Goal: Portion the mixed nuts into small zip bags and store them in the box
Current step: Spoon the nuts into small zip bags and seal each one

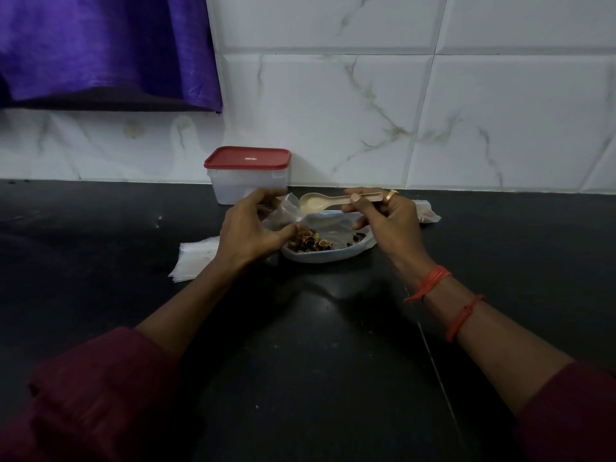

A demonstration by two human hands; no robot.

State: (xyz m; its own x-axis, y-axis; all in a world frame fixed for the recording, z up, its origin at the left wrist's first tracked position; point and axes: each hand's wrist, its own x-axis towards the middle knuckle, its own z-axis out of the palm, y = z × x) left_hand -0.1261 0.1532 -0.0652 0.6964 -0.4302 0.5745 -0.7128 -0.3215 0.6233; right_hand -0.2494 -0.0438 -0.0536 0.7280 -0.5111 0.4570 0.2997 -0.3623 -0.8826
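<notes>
While the left hand [253, 228] pinches a small clear zip bag [283, 210] by its edge, thumb and fingers curled onto the plastic, the right hand [386, 221] clamps a pale spoon [333, 201] between thumb and fingers at the handle's right half. Head view only. Spoon's long axis runs left to right and about level, with the bowl at the left end, just beside the bag and pointing at it. The bowl looks empty, though low light makes that unsure. Can't tell if the bag mouth is open; the plastic is crumpled. The nuts [308, 243] sit in a pile in the left part of a shallow dish [333, 258], on the near side of the spoon bowl and below it, right under the left fingertips. Judgement: the next scoop needs the bowl to tip down and come nearer. The right hand does that work, while the left only keeps the bag up. The box [248, 185] stands far left by the wall, just behind the left hand, red lid [247, 158] on. A stack of empty bags [196, 258] lies left of the dish on the dark counter [316, 345]. A second bag [426, 215], seemingly holding something brown, lies far right past the right hand.
</notes>
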